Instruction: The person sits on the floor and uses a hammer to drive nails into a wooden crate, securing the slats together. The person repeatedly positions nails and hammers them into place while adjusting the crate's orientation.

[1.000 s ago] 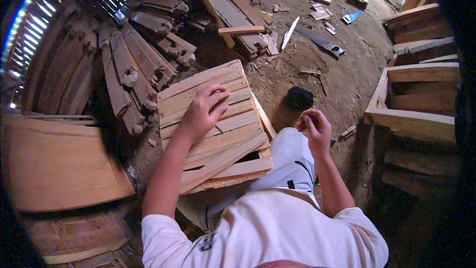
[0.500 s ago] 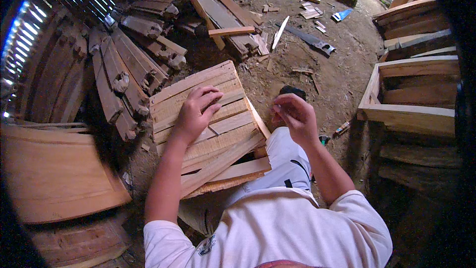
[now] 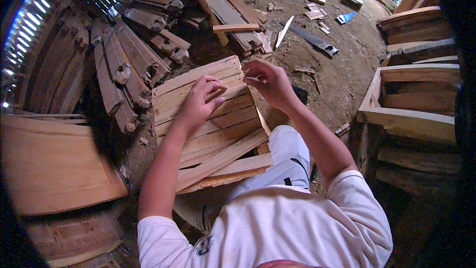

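A slatted wooden crate or panel [image 3: 230, 114] of pale boards lies tilted in front of me, against my trouser leg. My left hand [image 3: 201, 101] rests on or just over its upper slats, fingers bent and thumb apart, with nothing visible in it. At the upper right edge of the slats is my right hand [image 3: 270, 84], fingertips pinched together. Whatever they hold, if anything, is too small to make out. One loose-looking slat [image 3: 223, 161] slants across the near end, beside a dark gap between boards.
Rough timbers [image 3: 131, 69] are stacked at the left, near a smooth wooden panel [image 3: 59, 168]. A handsaw [image 3: 315, 39], a blue-handled tool [image 3: 346, 17] and wood scraps lie on the dirt floor ahead. Open wooden frames [image 3: 409, 116] stand at the right. A person's legs show far off.
My right hand has moved up and left, from beside the crate to its upper right edge. The left hand has shifted slightly up and right over the slats.
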`<state>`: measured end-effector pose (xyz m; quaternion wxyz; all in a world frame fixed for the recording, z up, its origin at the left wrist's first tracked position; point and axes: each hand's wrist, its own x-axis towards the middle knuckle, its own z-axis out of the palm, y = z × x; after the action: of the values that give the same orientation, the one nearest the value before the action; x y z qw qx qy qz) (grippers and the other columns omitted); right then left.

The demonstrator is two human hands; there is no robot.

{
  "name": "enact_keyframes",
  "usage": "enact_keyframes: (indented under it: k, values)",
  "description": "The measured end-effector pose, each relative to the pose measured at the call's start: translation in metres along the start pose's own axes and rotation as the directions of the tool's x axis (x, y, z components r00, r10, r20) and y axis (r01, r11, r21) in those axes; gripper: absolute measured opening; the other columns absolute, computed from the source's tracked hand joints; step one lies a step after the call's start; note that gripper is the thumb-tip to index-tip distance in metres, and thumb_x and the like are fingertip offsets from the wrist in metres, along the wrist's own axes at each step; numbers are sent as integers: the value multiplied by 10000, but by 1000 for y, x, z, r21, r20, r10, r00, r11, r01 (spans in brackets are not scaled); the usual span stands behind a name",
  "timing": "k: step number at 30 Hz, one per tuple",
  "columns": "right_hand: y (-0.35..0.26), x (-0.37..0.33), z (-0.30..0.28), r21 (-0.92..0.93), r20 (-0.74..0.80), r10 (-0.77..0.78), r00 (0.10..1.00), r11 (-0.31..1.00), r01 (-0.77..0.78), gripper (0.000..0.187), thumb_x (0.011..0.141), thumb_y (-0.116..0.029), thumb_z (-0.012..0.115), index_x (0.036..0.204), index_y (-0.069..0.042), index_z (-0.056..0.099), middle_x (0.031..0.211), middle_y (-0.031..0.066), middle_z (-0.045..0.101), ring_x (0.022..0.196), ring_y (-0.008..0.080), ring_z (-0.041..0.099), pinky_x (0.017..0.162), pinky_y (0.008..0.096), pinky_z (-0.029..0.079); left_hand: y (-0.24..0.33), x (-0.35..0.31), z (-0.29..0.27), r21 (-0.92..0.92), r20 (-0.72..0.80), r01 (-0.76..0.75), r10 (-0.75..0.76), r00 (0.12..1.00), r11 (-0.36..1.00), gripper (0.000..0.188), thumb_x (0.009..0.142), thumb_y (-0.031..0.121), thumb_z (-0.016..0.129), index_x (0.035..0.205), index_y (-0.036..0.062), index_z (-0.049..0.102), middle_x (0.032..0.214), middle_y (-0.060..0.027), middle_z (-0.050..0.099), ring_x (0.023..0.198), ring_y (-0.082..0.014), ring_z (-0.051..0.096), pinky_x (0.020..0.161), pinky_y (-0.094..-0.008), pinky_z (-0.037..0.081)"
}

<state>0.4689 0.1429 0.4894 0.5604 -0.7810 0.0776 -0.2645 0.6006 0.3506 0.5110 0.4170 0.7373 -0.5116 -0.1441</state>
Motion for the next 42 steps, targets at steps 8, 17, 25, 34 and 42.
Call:
enact_keyframes:
  k: [8, 17, 25, 34, 42]
  values:
    - [6, 7, -1, -139, 71, -98, 993, 984, 107, 149, 873, 3, 735, 1017, -10, 699, 946, 82, 752, 882, 147, 709, 770, 315, 569, -9, 2, 4, -126, 48, 85, -79, 996, 988, 263, 870, 51, 740, 1118, 56, 654, 1203, -70, 510, 1245, -217, 530, 1149, -381, 431]
    - [6, 9, -1, -183, 82, -150, 985, 970, 162, 176, 851, 6, 733, 1024, -13, 706, 968, 119, 765, 894, 229, 753, 769, 349, 588, -13, 6, 2, -55, 88, 59, -54, 995, 997, 265, 865, -1, 727, 1111, 41, 641, 1195, -71, 497, 1237, -216, 527, 1143, -371, 447]
    - [11, 9, -3, -251, 111, -211, 971, 940, 233, 177, 850, -66, 736, 1026, -52, 723, 947, 124, 756, 877, 289, 747, 764, 383, 591, -14, 26, -1, 347, 124, -11, -34, 992, 938, 384, 790, 42, 750, 1149, 60, 618, 1224, -140, 547, 1230, -346, 532, 1104, -409, 419]
    - [11, 11, -4, -306, 93, -404, 910, 858, 412, 153, 820, -59, 758, 969, -71, 724, 1027, 130, 693, 941, 356, 699, 777, 424, 582, -18, 50, 32, -189, -16, 34, -38, 999, 981, 350, 841, 91, 746, 1170, 58, 633, 1153, -46, 651, 1083, -165, 615, 949, -319, 501]
    - [10, 13, -6, -274, 130, -432, 892, 849, 451, 221, 755, -26, 760, 967, -77, 726, 1007, 134, 648, 949, 359, 665, 793, 442, 566, -17, 49, 32, -264, 62, 144, -132, 989, 954, 260, 906, 225, 798, 1088, 54, 725, 972, -7, 728, 933, -125, 654, 861, -310, 525]
